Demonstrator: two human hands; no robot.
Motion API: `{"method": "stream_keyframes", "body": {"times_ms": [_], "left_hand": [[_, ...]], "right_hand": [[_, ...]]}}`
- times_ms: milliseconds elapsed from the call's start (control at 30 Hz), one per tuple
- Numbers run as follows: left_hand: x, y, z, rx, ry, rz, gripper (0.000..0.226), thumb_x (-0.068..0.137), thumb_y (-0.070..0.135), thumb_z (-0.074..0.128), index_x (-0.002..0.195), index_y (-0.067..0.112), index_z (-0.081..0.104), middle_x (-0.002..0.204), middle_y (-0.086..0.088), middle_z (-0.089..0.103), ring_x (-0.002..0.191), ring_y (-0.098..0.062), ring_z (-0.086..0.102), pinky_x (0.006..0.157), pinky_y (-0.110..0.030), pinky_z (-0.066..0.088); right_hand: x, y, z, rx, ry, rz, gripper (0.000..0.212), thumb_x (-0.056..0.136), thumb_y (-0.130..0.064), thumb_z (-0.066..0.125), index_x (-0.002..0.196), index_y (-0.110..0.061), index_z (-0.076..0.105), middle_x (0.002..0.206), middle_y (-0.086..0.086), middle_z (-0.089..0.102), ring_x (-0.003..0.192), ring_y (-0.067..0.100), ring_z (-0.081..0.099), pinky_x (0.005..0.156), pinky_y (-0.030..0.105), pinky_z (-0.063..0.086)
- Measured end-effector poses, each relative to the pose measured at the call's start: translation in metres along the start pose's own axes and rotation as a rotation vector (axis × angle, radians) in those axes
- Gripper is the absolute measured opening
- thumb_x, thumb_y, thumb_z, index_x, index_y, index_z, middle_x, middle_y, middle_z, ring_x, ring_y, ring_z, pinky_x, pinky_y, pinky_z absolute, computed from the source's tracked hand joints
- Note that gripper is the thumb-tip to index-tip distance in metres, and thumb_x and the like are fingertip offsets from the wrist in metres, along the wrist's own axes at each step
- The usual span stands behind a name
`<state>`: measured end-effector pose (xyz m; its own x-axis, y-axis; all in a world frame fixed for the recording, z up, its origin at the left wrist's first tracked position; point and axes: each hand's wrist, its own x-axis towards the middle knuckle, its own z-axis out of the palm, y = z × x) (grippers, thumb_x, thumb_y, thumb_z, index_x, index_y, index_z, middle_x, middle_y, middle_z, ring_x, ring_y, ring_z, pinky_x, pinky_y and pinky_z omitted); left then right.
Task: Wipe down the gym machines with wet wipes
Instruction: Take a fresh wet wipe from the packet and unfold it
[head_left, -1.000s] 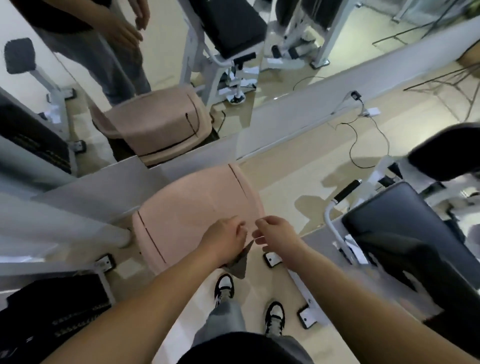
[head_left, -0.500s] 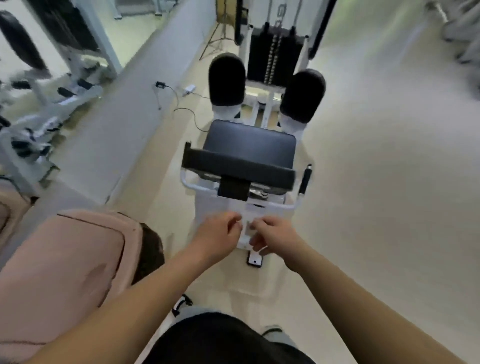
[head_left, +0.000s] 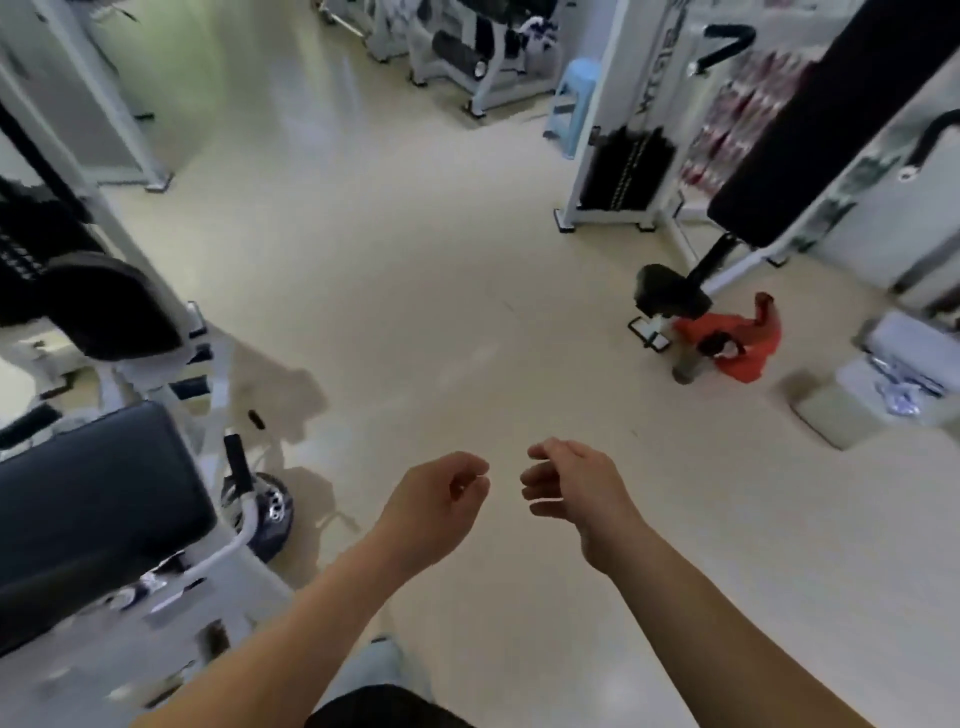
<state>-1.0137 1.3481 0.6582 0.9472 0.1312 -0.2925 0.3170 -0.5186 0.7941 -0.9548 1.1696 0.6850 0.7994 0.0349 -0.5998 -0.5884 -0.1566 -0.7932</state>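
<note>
- Head view: left hand (head_left: 436, 501) and right hand (head_left: 569, 486) out in mid-air over the pale floor (head_left: 415, 312), just beside each other, not touching.
- Left hand: fingers loosely curled toward the thumb, nothing visible between them.
- Right hand: fingers slack and lightly bent, palm turned inward, likewise holding nothing visible.
- No wet wipe to be seen in either hand or on the floor near them. Too blurred to tell whether the crinkled pack (head_left: 898, 379) on the pale box (head_left: 831, 415) at the right holds wipes; well apart from both hands, nearer the right one.
- Nearest machine part: black seat pad (head_left: 88, 499) at the near left, with the white side handle (head_left: 236, 525) between it and the hands. Lies straight to the left of the left hand, the closer of the two.
- Long axis of the seat pad hard to judge, cut off by the left frame edge.
- Far right: weight-stack machine (head_left: 618, 171) and long black pad (head_left: 821, 114), slanting from the upper right down toward the floor. Both well apart from the hands, on the right hand's side.
- Judged from this: wiping not under way, a wipe needed first. After that, likely a short leftward reach to the seat pad, or a walk to the far right.
</note>
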Motion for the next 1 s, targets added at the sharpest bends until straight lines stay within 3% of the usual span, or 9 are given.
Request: {"method": "stream_keyframes", "body": {"times_ms": [67,233,533,733,1000], "left_hand": [[0.038,0.027,0.017,0.012,-0.058,0.047,0.014,0.098,0.027,0.064,0.11,0.029,0.072,0.087,0.011,0.074,0.083,-0.006,0.069,0.083,-0.024,0.054],[0.149,0.095,0.061,0.041,-0.185,0.107,0.014,0.097,0.025,0.064,0.11,0.028,0.071,0.09,0.009,0.075,0.086,-0.012,0.072,0.088,-0.034,0.057],[0.355,0.242,0.174,0.144,-0.417,0.259,0.014,0.097,0.027,0.062,0.109,0.028,0.07,0.092,0.011,0.073,0.089,-0.009,0.071,0.088,-0.032,0.057],[0.44,0.351,0.28,0.203,-0.581,0.323,0.016,0.098,0.03,0.059,0.111,0.032,0.068,0.095,0.012,0.073,0.093,-0.008,0.07,0.086,-0.029,0.056],[0.53,0.46,0.439,0.234,-0.639,0.335,0.017,0.099,0.031,0.059,0.115,0.033,0.065,0.098,0.011,0.071,0.093,-0.008,0.068,0.085,-0.028,0.055]], "right_hand": [[0.025,-0.015,-0.035,0.09,0.068,0.016,0.022,0.099,-0.02,0.054,0.105,-0.006,0.07,0.08,0.011,0.074,0.072,0.025,0.07,0.068,0.038,0.058],[0.099,-0.063,-0.111,0.2,0.17,0.049,0.021,0.098,-0.019,0.055,0.105,-0.006,0.07,0.08,0.011,0.073,0.074,0.026,0.07,0.068,0.038,0.057],[0.238,-0.138,-0.266,0.336,0.367,0.11,0.025,0.097,-0.023,0.055,0.11,-0.006,0.069,0.083,0.011,0.074,0.076,0.025,0.072,0.074,0.039,0.06],[0.304,-0.166,-0.39,0.441,0.47,0.127,0.024,0.096,-0.025,0.057,0.109,-0.009,0.07,0.085,0.011,0.075,0.078,0.026,0.072,0.072,0.037,0.061],[0.396,-0.184,-0.573,0.483,0.509,0.138,0.025,0.098,-0.024,0.057,0.109,-0.006,0.069,0.085,0.012,0.075,0.075,0.026,0.071,0.074,0.039,0.06]]}}
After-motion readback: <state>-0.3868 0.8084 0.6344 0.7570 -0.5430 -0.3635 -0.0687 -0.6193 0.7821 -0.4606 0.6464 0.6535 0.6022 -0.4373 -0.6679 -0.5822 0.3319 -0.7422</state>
